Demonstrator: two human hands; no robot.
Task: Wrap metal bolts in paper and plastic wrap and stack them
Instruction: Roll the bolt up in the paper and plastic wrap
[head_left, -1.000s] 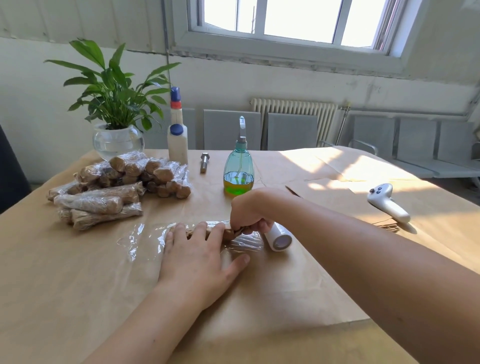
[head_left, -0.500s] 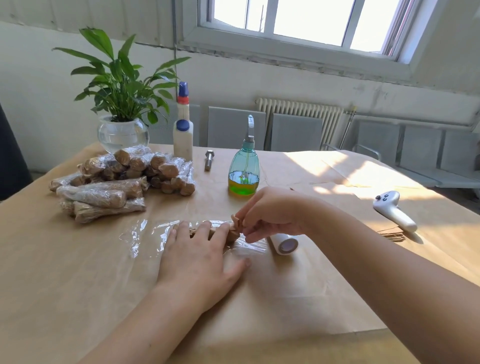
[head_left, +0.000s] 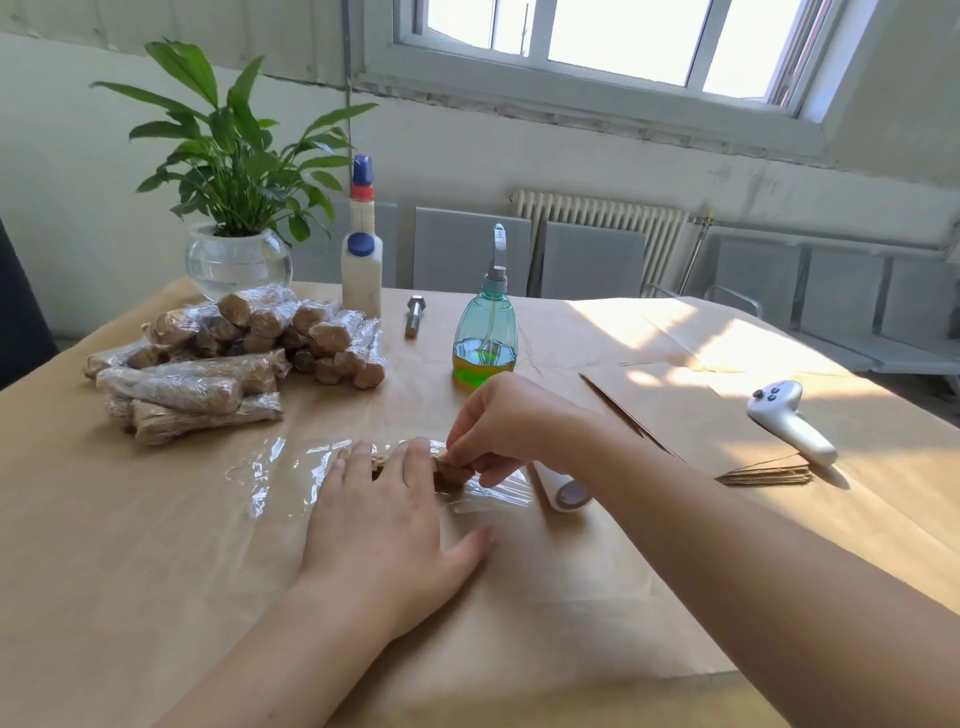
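A paper-wrapped bolt (head_left: 451, 474) lies on a sheet of clear plastic wrap (head_left: 283, 475) spread over the brown paper table cover. My left hand (head_left: 387, 525) lies flat with straight fingers pressing on the bolt and covers most of it. My right hand (head_left: 501, 428) pinches the bolt's right paper end with curled fingers. A roll of plastic wrap (head_left: 563, 488) lies just right of the bolt. A stack of wrapped bolts (head_left: 228, 358) sits at the back left. One bare metal bolt (head_left: 413, 317) lies near the back.
Behind the work area stand a potted plant in a glass bowl (head_left: 236, 260), a white glue bottle (head_left: 361, 270) and a green spray bottle (head_left: 484, 338). At the right lie cut paper sheets (head_left: 727, 441) and a white controller (head_left: 789, 421).
My right hand has opened from a fist over the bolt's end to a fingertip pinch on it. The left hand stays pressed on the bolt. The camera has tilted slightly.
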